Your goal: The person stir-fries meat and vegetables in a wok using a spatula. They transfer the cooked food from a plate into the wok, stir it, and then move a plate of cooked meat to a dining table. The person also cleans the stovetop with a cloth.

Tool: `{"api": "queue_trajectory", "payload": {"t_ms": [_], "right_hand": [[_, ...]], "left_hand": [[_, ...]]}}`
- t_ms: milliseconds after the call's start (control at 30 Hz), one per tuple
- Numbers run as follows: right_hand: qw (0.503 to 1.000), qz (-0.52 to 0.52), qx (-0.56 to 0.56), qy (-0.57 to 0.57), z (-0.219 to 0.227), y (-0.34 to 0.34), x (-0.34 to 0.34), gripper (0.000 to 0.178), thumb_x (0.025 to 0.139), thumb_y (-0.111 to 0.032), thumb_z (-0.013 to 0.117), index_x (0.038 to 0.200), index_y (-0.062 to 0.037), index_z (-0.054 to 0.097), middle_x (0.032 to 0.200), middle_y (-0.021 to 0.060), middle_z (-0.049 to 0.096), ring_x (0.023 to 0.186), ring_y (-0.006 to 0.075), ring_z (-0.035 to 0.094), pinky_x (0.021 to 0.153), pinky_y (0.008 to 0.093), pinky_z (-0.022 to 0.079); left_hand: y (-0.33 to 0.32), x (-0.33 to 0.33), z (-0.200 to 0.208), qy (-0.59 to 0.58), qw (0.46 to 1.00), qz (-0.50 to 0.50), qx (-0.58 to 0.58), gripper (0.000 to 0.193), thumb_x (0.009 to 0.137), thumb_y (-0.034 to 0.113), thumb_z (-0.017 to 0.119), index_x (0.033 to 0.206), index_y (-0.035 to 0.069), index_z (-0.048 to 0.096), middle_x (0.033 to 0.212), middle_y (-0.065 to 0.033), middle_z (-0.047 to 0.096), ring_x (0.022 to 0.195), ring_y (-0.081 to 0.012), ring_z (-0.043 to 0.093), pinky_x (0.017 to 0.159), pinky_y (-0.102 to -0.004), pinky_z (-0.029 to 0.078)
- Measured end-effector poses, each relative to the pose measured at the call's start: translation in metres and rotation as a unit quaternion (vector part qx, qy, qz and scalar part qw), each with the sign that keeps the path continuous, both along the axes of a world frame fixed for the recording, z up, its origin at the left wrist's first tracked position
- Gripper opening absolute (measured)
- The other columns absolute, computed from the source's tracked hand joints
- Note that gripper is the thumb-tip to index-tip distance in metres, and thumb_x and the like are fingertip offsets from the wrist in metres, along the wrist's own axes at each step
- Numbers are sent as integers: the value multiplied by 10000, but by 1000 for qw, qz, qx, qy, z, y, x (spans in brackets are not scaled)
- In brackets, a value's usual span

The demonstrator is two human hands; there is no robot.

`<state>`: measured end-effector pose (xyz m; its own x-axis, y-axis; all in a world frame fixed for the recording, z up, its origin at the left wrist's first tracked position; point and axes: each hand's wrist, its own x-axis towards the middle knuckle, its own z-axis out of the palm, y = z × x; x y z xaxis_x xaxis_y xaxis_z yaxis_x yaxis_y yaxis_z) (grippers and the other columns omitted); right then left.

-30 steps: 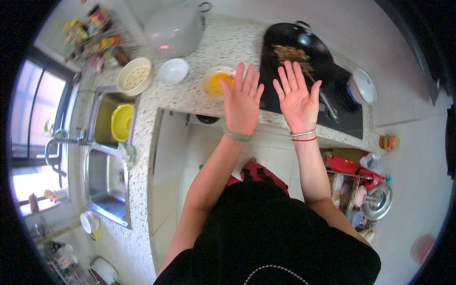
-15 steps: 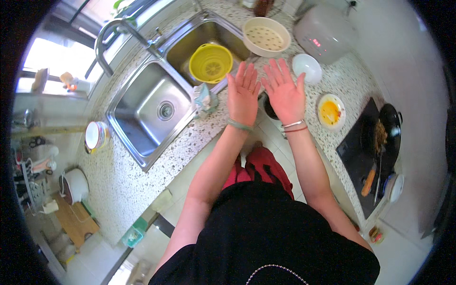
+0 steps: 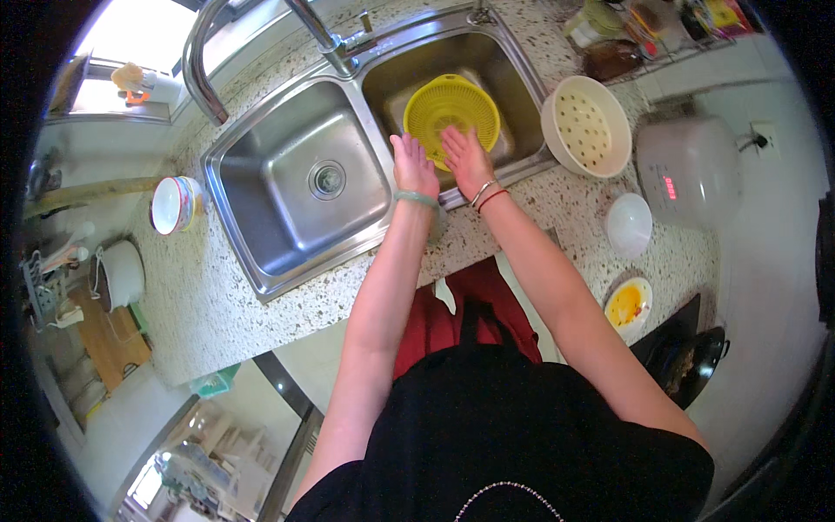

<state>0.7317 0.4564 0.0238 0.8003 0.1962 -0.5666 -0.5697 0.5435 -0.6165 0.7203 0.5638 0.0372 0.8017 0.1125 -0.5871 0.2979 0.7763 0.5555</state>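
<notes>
My left hand (image 3: 416,167) hovers palm up by the divider of the double sink (image 3: 261,280), fingers stretched out and nothing in it. My right hand (image 3: 468,162), also palm up with spread fingers and holding nothing, is over the near edge of a yellow colander (image 3: 452,103). That colander sits in the right basin; whether my right fingers touch its rim I cannot tell. The left basin holds nothing but its drain (image 3: 327,179). Behind the basins rises a curved metal faucet (image 3: 202,70). My left forearm partly hides the cloth at the sink's front edge.
Right of the sink stand a cream basin with dotted holes (image 3: 586,128), a white bowl (image 3: 629,224) and a plate with orange residue (image 3: 627,304). A dark wok (image 3: 701,370) is on the stove. Stacked bowls (image 3: 177,205) stand left. A grey appliance (image 3: 691,172) is by the wall.
The view has turned toward the sink. My open hands have moved from the counter's inner corner to the sink, the right one now over the yellow colander.
</notes>
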Motion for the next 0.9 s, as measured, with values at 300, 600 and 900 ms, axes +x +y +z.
{"api": "queue_trajectory", "payload": {"t_ms": [300, 600, 900], "right_hand": [[732, 401, -529, -149, -66, 28, 42, 616, 727, -342, 645, 1256, -60, 502, 1186, 204, 557, 1098, 310, 545, 924, 373, 419], [570, 417, -669, -233, -41, 25, 46, 242, 784, -227, 548, 984, -135, 648, 958, 180, 643, 933, 321, 617, 810, 471, 440], [710, 129, -576, -383, 120, -8, 6, 188, 808, -127, 621, 970, -42, 665, 753, 142, 632, 692, 234, 616, 664, 312, 455]], "left_hand": [[4, 46, -60, 135, 988, 75, 13, 663, 882, 546, 462, 1271, 11, 419, 1296, -124, 473, 1146, -280, 482, 986, -474, 335], [-3, 49, -77, 90, 993, 74, -24, 484, 936, 425, 433, 1209, 29, 479, 1216, -99, 538, 1078, -237, 529, 943, -438, 397], [27, 1, 110, -75, 985, 2, 152, 555, 965, 305, 409, 1385, -28, 265, 1434, -123, 305, 1313, -196, 289, 1068, -292, 226]]}}
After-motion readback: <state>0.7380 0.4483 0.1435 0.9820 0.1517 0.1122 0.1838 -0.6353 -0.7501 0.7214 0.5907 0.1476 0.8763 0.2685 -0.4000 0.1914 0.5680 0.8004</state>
